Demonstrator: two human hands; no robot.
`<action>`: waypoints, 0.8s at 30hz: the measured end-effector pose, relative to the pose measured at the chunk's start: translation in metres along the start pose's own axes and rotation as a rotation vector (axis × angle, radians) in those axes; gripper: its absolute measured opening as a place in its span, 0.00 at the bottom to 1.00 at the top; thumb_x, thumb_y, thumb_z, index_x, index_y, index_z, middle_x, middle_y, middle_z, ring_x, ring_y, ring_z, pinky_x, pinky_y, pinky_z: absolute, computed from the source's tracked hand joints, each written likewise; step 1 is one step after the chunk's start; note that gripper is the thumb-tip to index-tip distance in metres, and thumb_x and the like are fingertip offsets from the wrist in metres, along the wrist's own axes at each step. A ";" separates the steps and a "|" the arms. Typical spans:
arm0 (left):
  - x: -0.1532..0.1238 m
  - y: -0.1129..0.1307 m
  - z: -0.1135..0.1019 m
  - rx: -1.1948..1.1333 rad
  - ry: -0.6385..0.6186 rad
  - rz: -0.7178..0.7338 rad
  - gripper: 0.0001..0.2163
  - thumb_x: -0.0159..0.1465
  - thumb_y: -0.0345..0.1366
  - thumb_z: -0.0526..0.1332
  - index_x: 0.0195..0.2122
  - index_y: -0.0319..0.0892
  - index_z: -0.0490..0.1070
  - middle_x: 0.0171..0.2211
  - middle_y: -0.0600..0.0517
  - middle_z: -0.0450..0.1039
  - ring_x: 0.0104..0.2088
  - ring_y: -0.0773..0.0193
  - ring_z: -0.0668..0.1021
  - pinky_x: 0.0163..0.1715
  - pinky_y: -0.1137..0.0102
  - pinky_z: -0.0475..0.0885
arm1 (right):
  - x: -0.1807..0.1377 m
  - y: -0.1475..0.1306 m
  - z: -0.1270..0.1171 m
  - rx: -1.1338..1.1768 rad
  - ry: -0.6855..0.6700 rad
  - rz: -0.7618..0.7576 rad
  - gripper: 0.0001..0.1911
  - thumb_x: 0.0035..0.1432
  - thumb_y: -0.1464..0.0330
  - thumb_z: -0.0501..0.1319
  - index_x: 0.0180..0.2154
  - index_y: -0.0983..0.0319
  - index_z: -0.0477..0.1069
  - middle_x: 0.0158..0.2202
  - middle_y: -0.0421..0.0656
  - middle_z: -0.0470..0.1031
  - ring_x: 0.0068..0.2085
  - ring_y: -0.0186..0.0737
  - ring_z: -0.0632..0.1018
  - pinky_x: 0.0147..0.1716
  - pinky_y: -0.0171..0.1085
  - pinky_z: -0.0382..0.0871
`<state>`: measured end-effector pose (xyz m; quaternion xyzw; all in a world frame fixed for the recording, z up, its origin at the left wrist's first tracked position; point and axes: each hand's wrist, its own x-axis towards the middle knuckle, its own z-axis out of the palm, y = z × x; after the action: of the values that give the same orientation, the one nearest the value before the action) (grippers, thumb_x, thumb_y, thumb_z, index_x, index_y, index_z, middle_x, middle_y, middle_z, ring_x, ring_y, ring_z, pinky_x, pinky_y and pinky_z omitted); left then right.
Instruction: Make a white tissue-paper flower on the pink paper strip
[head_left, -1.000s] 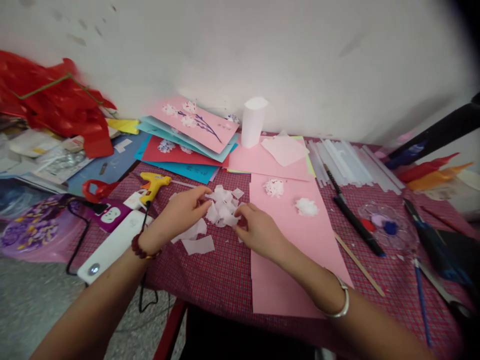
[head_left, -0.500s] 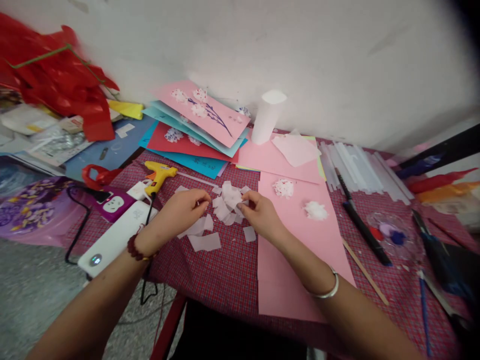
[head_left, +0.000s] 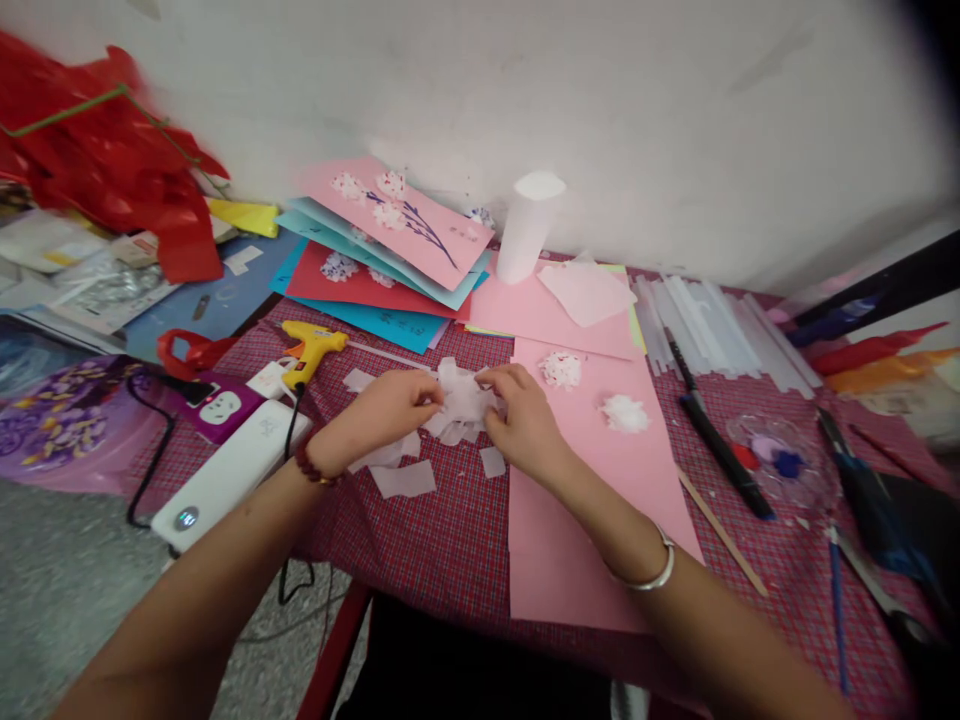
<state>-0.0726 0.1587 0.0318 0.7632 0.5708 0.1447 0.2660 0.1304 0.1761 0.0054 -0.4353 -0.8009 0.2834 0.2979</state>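
My left hand (head_left: 386,410) and my right hand (head_left: 521,415) meet over a small heap of white tissue pieces (head_left: 463,405) on the red checked tablecloth (head_left: 442,550). Both hands pinch the heap from either side, fingers curled round the pieces. A few loose white pieces (head_left: 405,478) lie below the hands. To the right lies a long pink paper sheet (head_left: 592,500) bearing two white tissue flowers (head_left: 626,412), one speckled (head_left: 561,370).
A yellow glue gun (head_left: 311,350), a white power strip (head_left: 229,470) and a purple socket sit at left. Stacked coloured cards (head_left: 382,270) and a white roll (head_left: 525,228) stand behind. Glue sticks (head_left: 712,325), a black pen (head_left: 716,440), a paint palette (head_left: 776,455) and brushes lie right.
Both hands have closed in on the tissue pieces, gathering the spread heap into a tighter clump between them. The view has shifted slightly.
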 end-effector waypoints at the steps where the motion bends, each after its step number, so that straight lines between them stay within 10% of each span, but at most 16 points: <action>1: 0.000 0.000 -0.003 -0.057 0.016 -0.015 0.07 0.56 0.31 0.54 0.27 0.40 0.71 0.23 0.54 0.71 0.25 0.67 0.70 0.26 0.73 0.62 | -0.001 -0.003 0.000 -0.006 0.007 -0.029 0.19 0.48 0.77 0.54 0.43 0.60 0.69 0.46 0.49 0.67 0.49 0.48 0.69 0.49 0.48 0.62; 6: 0.001 -0.004 -0.011 -0.210 0.019 -0.021 0.07 0.58 0.35 0.55 0.31 0.39 0.71 0.24 0.54 0.70 0.24 0.69 0.70 0.23 0.75 0.62 | 0.002 -0.009 0.010 0.024 -0.035 -0.080 0.15 0.51 0.75 0.55 0.42 0.59 0.69 0.44 0.46 0.69 0.49 0.45 0.70 0.50 0.47 0.63; 13: -0.010 0.000 -0.006 0.177 0.129 -0.043 0.19 0.60 0.35 0.55 0.53 0.43 0.65 0.32 0.50 0.75 0.30 0.62 0.74 0.30 0.71 0.64 | 0.003 -0.003 0.020 -0.116 -0.109 -0.065 0.17 0.50 0.77 0.56 0.42 0.58 0.71 0.46 0.47 0.68 0.51 0.49 0.67 0.49 0.50 0.62; 24: -0.005 -0.007 0.001 0.135 -0.061 0.016 0.05 0.56 0.30 0.53 0.27 0.41 0.67 0.24 0.54 0.70 0.25 0.66 0.70 0.25 0.73 0.60 | 0.002 -0.002 0.024 -0.175 -0.174 -0.017 0.17 0.53 0.75 0.57 0.45 0.57 0.72 0.56 0.48 0.62 0.57 0.51 0.62 0.51 0.54 0.58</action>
<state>-0.0790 0.1550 0.0275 0.7881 0.5646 0.0847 0.2299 0.1107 0.1727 -0.0090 -0.4267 -0.8491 0.2466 0.1904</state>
